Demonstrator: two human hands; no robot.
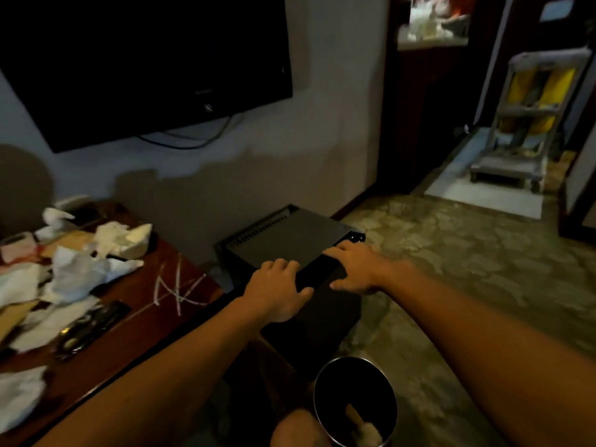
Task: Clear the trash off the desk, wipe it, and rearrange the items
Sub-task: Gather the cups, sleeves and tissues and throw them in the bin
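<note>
Crumpled white tissues and paper scraps litter the brown wooden desk at the left. A black remote lies among them, and white streaks mark the bare desk top. To the right of the desk stands a black mini fridge. My left hand and my right hand both rest on the fridge's front top edge, fingers curled over it. A round metal trash bin stands on the floor below my arms, with a white scrap inside.
A dark wall-mounted TV hangs above the desk, cables trailing under it. Patterned carpet spreads to the right. A housekeeping cart stands in the doorway at the far right. My knee shows at the bottom.
</note>
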